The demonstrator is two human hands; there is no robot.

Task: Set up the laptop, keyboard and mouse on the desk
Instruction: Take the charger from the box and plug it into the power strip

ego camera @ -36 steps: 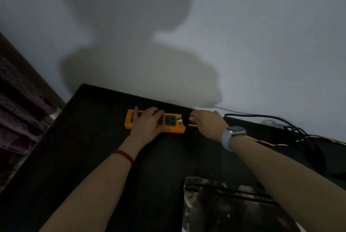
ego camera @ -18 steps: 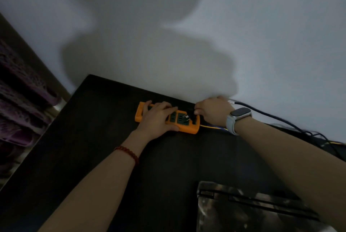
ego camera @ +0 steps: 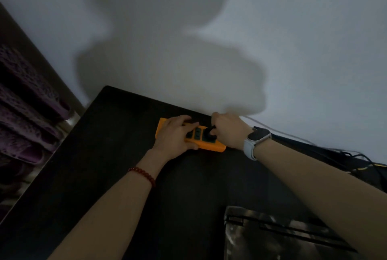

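Note:
An orange power strip (ego camera: 211,146) lies on the black desk (ego camera: 109,155) near the wall. My left hand (ego camera: 174,136) presses down flat on its left part, fingers spread over the sockets. My right hand (ego camera: 227,129) grips a black plug (ego camera: 209,132) that sits on a socket at the strip's right end. A closed, glossy laptop (ego camera: 272,236) lies at the desk's near edge, partly under my right forearm. No keyboard or mouse shows in the frame.
Dark cables (ego camera: 345,155) run along the wall to the right of the strip. Purple patterned shelves or baskets (ego camera: 25,117) stand to the left of the desk. A white wall rises right behind the desk.
My right hand brought the black plug from the strip's right end onto a socket. My left hand stayed pressed on the strip. The camera moved closer.

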